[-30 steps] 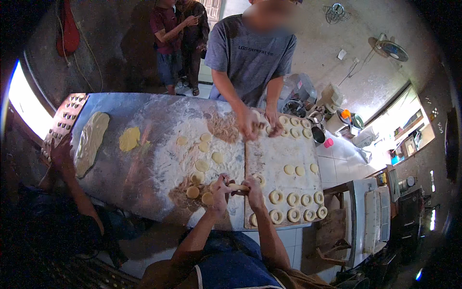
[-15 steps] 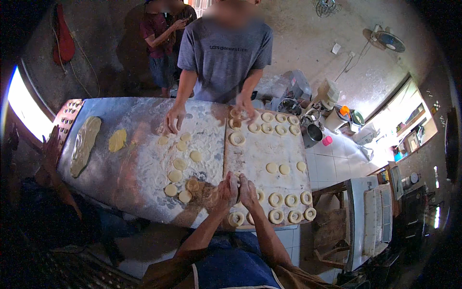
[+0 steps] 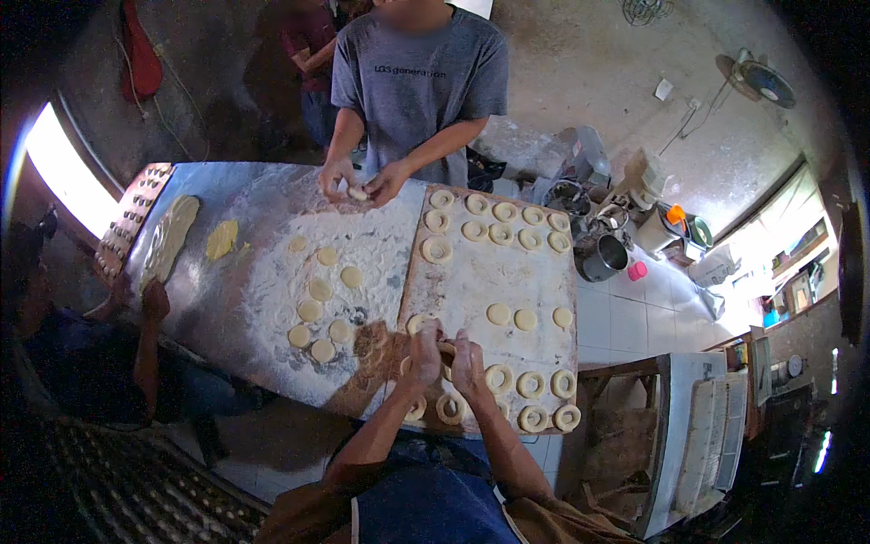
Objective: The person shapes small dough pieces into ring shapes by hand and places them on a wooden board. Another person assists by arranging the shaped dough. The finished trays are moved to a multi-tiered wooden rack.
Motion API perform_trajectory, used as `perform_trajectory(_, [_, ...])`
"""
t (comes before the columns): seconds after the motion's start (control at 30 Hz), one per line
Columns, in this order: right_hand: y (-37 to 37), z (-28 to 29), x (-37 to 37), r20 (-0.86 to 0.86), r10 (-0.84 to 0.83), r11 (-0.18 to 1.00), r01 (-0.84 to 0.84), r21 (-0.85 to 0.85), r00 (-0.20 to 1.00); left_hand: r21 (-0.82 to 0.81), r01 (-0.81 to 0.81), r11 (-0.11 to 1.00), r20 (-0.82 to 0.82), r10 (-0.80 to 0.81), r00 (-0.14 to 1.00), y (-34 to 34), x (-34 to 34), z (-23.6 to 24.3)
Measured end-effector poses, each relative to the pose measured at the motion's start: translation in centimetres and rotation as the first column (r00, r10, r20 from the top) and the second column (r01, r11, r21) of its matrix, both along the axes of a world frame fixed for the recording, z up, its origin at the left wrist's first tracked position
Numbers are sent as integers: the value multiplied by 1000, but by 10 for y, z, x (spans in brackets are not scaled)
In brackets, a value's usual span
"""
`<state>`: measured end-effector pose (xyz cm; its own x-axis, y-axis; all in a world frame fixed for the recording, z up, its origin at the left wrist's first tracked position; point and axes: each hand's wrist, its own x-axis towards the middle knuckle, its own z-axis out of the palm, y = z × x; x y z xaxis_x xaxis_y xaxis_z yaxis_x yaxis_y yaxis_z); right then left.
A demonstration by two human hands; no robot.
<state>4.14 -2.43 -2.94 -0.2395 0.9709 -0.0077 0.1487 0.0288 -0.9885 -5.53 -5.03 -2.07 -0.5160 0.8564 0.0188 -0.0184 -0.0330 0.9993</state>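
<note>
My left hand (image 3: pixel 425 355) and my right hand (image 3: pixel 468 364) meet above the near part of a floured board (image 3: pixel 489 281). Their fingers are closed round a piece of dough (image 3: pixel 446 347), which they mostly hide; its exact shape cannot be made out. Just beyond my left fingers lies a dough round (image 3: pixel 417 324). Dough rings (image 3: pixel 498 378) stand in rows along the board's near side, some partly behind my hands and forearms. Three flat dough rounds (image 3: pixel 525 319) rest in a line to the right of my hands.
Across the table, a co-worker's hands (image 3: pixel 364 186) hold a small dough piece (image 3: pixel 358 193). More dough rings (image 3: pixel 504 211) fill the board's far side. Loose dough rounds (image 3: pixel 320 289) lie on the floured metal table (image 3: pixel 263 299). Another person's hand (image 3: pixel 156 299) is at a long dough slab (image 3: pixel 170 238).
The co-worker's hands, earlier apart over table and board, are together round dough. The person at left has brought a hand to the slab's near end. My hands stay together; the view has shifted.
</note>
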Motion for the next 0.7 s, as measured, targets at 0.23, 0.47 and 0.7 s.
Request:
perform_trajectory(0.23, [4, 30, 19, 113, 106, 973, -79, -217, 988, 6, 6, 1000, 596, -9, 803, 11, 7, -21])
perform_trajectory(0.47, [3, 27, 34, 251, 177, 971, -211, 114, 951, -4, -44, 999, 663, 36, 748, 19, 24, -135])
perform_trajectory(0.7, [33, -14, 54, 42, 335, 933, -338, 124, 941, 0, -39, 999, 242, 38, 969, 28, 4, -139])
